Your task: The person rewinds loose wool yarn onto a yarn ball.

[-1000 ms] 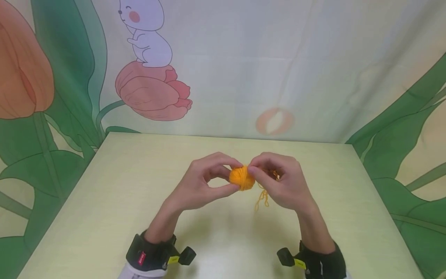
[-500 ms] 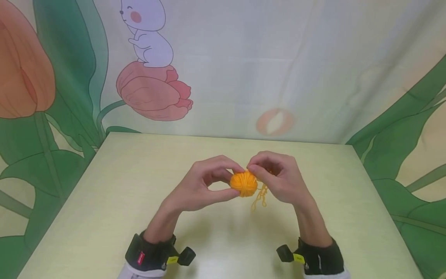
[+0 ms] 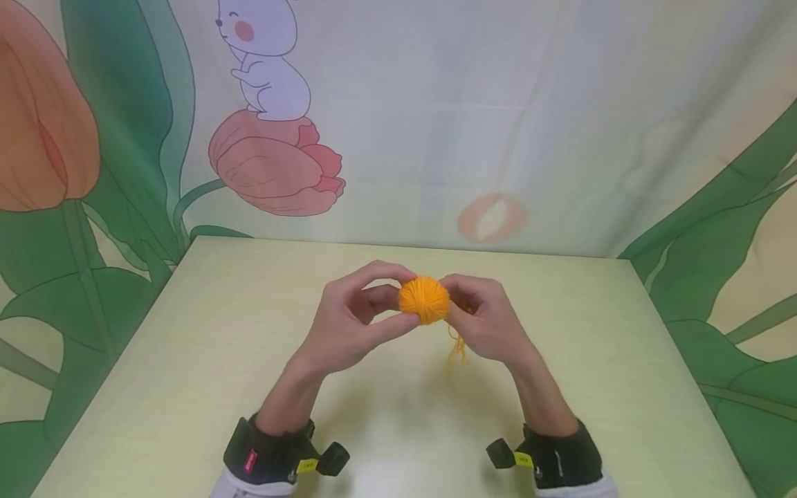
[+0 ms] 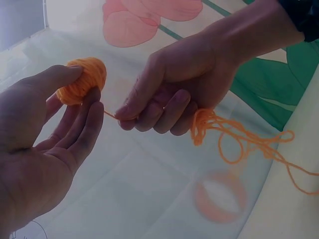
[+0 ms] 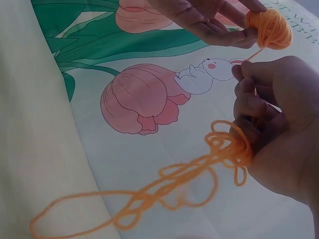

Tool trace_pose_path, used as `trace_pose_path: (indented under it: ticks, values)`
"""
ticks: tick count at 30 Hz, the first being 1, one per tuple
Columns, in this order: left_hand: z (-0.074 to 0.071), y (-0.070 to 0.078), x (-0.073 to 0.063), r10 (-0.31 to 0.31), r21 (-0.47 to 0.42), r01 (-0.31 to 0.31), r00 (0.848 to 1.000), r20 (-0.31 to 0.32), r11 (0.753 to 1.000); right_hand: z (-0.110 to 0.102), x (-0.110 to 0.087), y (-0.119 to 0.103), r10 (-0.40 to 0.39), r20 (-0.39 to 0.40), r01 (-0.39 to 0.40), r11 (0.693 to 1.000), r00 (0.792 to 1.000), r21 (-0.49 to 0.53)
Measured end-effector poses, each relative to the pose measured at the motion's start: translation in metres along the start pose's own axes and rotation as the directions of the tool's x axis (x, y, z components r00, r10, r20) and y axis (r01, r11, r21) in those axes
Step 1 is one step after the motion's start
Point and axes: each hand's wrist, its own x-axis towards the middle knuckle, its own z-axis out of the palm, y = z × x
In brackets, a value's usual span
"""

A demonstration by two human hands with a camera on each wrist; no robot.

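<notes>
My left hand [image 3: 355,318] grips a small orange-yellow ball of yarn [image 3: 424,300] between thumb and fingertips, above the table. Close on its right, my right hand [image 3: 488,318] pinches a strand of yarn [image 4: 110,115] between thumb and forefinger. In the left wrist view that strand runs taut from the ball to the pinch. The other fingers of the right hand curl over more yarn, and a loose looped bundle [image 5: 189,172] hangs out below them. In the head view, part of this bundle is hidden behind the right hand.
A pale wooden table [image 3: 249,387] lies under both hands. Behind it hangs a curtain [image 3: 398,138] printed with tulips, leaves and a white rabbit. Black straps with small cameras circle both wrists.
The ball has turned in the left hand, and after dipping slightly it has risen and shifted left. My right hand has moved left, partly behind the ball, keeping the strand.
</notes>
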Motion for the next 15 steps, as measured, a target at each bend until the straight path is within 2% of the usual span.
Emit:
trace_pose_path:
  ticks: [4,8,11,15]
  values:
    - [0.000,-0.001,0.001,0.007,0.031,-0.004,0.995,-0.101,1.000,0.003,0.000,-0.001,0.004,0.028,-0.003,0.999,1.000,-0.052]
    - [0.000,-0.003,0.002,-0.005,0.051,0.015,0.983,-0.185,0.999,0.005,-0.001,-0.006,-0.034,0.056,0.039,0.995,0.998,-0.095]
    - [0.000,-0.004,0.002,-0.013,0.066,0.028,0.976,-0.216,0.997,0.005,-0.002,-0.012,-0.076,0.081,0.085,0.990,0.994,-0.115]
    - [0.001,-0.007,0.002,0.002,0.116,0.024,0.975,-0.220,0.993,0.006,-0.004,-0.019,-0.133,0.106,0.146,0.980,0.986,-0.132]
